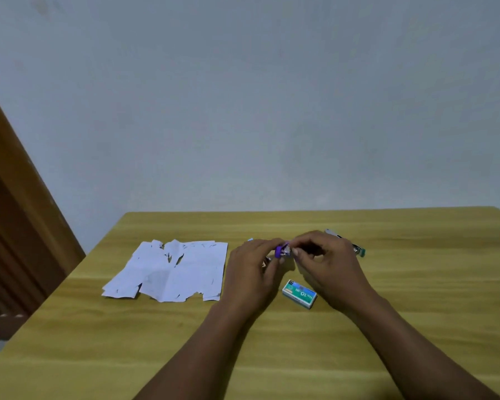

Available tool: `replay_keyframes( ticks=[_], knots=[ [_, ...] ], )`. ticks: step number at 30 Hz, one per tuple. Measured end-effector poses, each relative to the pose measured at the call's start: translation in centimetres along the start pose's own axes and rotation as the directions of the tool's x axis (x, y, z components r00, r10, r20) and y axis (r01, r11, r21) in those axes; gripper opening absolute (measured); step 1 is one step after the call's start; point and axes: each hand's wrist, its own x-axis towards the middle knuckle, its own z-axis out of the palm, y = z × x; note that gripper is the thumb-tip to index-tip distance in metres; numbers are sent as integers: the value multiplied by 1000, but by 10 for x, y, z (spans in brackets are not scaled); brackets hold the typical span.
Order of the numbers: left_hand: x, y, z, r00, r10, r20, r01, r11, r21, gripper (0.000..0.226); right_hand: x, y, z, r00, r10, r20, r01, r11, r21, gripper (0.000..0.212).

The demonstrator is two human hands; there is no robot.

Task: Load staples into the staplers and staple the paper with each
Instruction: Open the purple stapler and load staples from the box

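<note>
**A:** How far along?

**B:** The paper (168, 269) lies at the left, no hand on it. Loading looks underway, I'd judge.

**A:** And the hands?

**B:** The left hand (250, 272) grips the purple stapler (282, 251). The right hand (326, 264) pinches its right end, fingers curled. The staple box (299, 294) is nearer, the green stapler (355, 246) far right.
</note>
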Motion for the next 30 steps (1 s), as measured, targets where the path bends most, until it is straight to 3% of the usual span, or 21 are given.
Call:
replay_keyframes(
  ticks=[4,7,14,18,22,24,27,30],
  knots=[
    [19,2,-5,1000,-25,-8,24,994,-107,18,27,-4,-7,998,-49,-36,50,998,33,14],
    [26,6,-5,997,-68,47,75,982,-172,14,34,1,-5,998,29,-47,-26,998,63,13],
    [24,7,-15,981,-187,-51,158,924,-347,2,25,26,4,947,244,-211,-186,947,262,21],
    [23,11,-13,968,-247,-38,213,895,-391,4,24,22,10,957,244,-157,-207,954,218,24],
    [30,6,-16,884,-464,-51,342,719,-605,12,29,24,11,921,352,-168,-281,897,342,30],
    [31,5,-18,864,-503,-26,365,662,-655,13,29,24,11,901,394,-180,-299,866,401,29],
    [32,8,-17,857,-515,-2,363,606,-708,13,29,26,10,867,455,-204,-314,816,486,27],
    [35,5,-18,861,-503,-76,301,625,-720,22,29,27,8,816,539,-209,-329,730,600,25]
  ],
)
